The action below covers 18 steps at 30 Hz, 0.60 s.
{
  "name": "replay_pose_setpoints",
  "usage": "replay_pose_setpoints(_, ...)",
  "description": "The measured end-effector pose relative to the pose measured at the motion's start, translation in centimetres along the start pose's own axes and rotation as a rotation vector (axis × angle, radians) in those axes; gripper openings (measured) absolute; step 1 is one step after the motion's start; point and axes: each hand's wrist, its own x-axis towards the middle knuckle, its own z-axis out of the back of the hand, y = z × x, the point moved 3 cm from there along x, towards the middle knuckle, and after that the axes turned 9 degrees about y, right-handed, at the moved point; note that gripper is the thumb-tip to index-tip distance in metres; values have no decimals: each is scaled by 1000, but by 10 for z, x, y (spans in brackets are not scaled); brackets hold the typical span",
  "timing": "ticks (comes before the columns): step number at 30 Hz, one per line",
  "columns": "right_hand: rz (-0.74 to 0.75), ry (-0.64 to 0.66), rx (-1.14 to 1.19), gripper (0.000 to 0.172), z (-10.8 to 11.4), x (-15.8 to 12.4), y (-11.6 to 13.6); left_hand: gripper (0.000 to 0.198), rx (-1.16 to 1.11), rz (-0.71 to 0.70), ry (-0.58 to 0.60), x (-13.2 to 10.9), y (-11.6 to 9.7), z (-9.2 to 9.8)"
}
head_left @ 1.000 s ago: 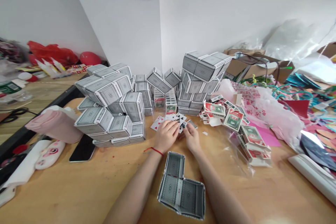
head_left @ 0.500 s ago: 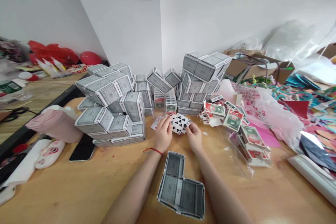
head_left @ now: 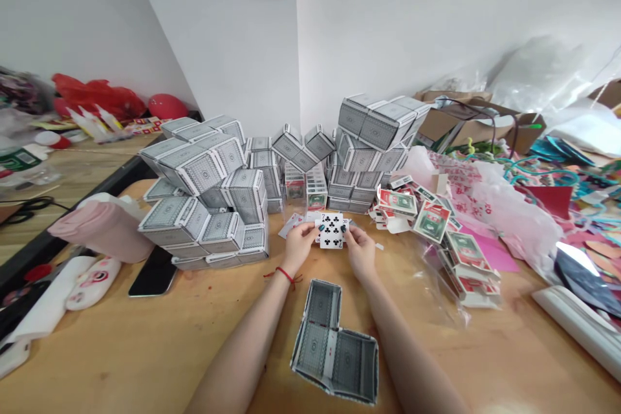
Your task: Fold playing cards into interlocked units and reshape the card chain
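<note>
My left hand pinches the left side of some playing cards, and my right hand pinches their right side. A seven of clubs faces up on top, with edges of other cards showing beneath it. Below my hands, between the forearms, an L-shaped open form made of cards lies on the table. Behind my left hand rest a few loose cards. Beyond the hands stands a V-shaped card block piece on top of stacked card boxes.
Stacked card blocks rise at left, others at right. Red and green card boxes lie right of my hands, near plastic bags. A phone and pink roll lie left.
The held cards have been turned so the seven of clubs sits squarely on top. My left hand has shifted slightly left and now grips their left side.
</note>
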Motion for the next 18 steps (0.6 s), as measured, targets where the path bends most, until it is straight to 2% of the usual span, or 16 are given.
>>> replay_pose_setpoints(9, 17, 7, -103, 39, 2, 0, 1, 24, -37, 25, 62, 0, -2, -1)
replay_pose_setpoints(18, -63, 118, 74, 39, -2, 2, -1, 22, 21, 54, 47, 0, -3, 1)
